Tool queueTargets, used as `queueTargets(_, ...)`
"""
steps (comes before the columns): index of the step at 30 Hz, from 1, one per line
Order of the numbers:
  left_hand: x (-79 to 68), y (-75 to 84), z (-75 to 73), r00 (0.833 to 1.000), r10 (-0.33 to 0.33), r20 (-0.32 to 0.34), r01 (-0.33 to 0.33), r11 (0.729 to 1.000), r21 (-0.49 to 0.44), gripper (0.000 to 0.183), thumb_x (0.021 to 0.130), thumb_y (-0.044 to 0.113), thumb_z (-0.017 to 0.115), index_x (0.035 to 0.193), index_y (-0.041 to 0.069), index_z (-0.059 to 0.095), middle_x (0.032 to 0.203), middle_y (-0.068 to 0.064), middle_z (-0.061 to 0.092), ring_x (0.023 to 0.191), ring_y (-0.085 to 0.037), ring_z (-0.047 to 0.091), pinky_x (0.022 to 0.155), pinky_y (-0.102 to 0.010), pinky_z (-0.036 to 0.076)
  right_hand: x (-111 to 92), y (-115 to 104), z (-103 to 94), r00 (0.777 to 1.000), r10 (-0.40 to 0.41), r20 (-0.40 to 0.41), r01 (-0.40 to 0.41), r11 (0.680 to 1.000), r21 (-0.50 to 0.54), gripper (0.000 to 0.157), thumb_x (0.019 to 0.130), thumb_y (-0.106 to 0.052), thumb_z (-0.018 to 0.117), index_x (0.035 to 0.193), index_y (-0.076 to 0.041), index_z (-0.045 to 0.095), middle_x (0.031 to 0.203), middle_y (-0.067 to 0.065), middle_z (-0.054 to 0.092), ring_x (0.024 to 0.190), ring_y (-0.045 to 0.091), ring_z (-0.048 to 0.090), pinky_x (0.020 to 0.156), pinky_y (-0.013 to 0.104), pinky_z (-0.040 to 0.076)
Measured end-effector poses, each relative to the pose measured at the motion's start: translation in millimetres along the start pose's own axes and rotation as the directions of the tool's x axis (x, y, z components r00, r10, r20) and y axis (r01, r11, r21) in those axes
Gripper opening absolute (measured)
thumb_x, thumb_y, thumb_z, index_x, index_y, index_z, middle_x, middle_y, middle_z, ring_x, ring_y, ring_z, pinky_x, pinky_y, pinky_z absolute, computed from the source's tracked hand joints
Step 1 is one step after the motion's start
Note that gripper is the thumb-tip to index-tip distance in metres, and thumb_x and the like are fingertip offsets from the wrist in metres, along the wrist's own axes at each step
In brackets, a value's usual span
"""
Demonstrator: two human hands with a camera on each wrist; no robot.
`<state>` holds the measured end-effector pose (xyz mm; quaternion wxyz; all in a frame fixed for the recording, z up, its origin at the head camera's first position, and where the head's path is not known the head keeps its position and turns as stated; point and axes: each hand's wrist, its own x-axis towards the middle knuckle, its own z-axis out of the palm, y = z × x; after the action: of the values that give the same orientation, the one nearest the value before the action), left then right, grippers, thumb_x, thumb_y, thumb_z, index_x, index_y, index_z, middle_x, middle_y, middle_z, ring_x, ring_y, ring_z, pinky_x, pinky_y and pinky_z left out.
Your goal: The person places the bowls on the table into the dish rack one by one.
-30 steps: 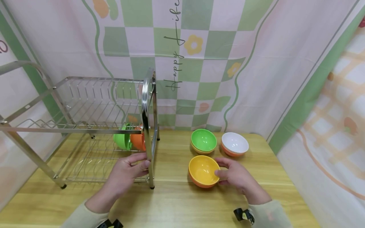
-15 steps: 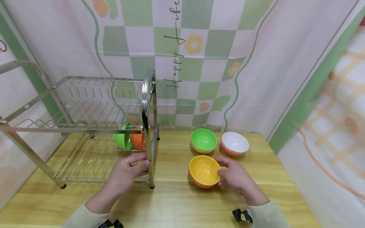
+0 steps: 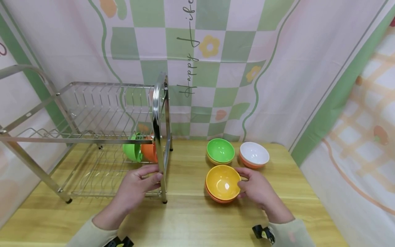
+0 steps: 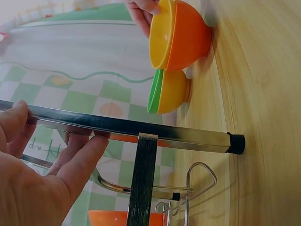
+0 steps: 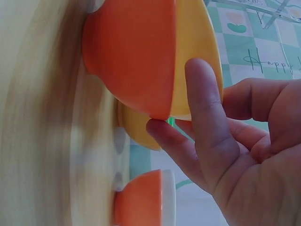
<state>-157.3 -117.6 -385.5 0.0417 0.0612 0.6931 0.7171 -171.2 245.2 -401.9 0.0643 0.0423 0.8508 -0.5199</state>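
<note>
My left hand [image 3: 138, 185] grips the front right post of a two-tier metal dish rack [image 3: 162, 185], thumb and fingers on either side of it. The right hand [image 3: 254, 188] pinches the rim of a yellow bowl [image 3: 223, 182], thumb inside and fingers outside. This yellow bowl sits nested in an orange bowl [image 5: 134, 56], its side showing above the orange rim in the right wrist view. Behind them stands a green-lined bowl stack [image 3: 220, 151] with yellow below, and to its right a white-lined bowl [image 3: 254, 154] with an orange outside.
On the rack's lower tier, a green bowl [image 3: 132, 151] and an orange bowl [image 3: 149, 151] stand on edge near the right end. The wooden table [image 3: 191, 223] ends at a patterned cloth [image 3: 210, 79] behind.
The yellow bowl has risen a little and tilted in the orange bowl, so more of the orange rim shows below it. The left hand stays on the post.
</note>
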Motion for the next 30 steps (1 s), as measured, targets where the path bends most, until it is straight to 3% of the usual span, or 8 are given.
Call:
queueTargets(9,-0.8,0.4,-1.1,1.000,-0.007,0.002,0.007,1.000,0.010,0.031,0.092,0.004,0.071,0.120,-0.006,0.068,0.128,-0.018,0.060,0.101,-0.039,0.067,0.083,-0.037,0.058,-1.3,-5.3,-10.3,1.000,0.008,0.024,-0.008,1.000,0.028,0.057,0.091,0.009,0.054,0.147,0.000,0.045,0.147,0.027,0.043,0.086,0.027,0.067,0.067,0.043,0.061)
queueTargets(21,-0.5,-0.3,-1.8,1.000,0.003,0.003,-0.003,1.000,0.015,0.030,0.091,0.004,0.071,0.119,-0.006,0.069,0.127,-0.017,0.062,0.102,-0.039,0.067,0.082,-0.038,0.058,-2.1,-5.1,-15.2,0.997,-0.014,0.072,0.002,0.985,0.172,0.060,0.090,0.008,0.057,0.148,-0.001,0.045,0.149,0.026,0.041,0.091,0.030,0.067,0.071,0.051,0.060)
queueTargets(30,-0.4,-1.0,-1.2,1.000,0.012,0.005,-0.012,1.000,0.004,0.032,0.091,0.004,0.072,0.121,-0.006,0.067,0.130,-0.018,0.060,0.102,-0.037,0.067,0.082,-0.037,0.058,-8.7,-13.1,-16.5,0.992,-0.038,0.124,0.001,0.958,0.286,0.059,0.092,0.007,0.058,0.148,0.001,0.043,0.148,0.026,0.042,0.095,0.031,0.066,0.069,0.047,0.061)
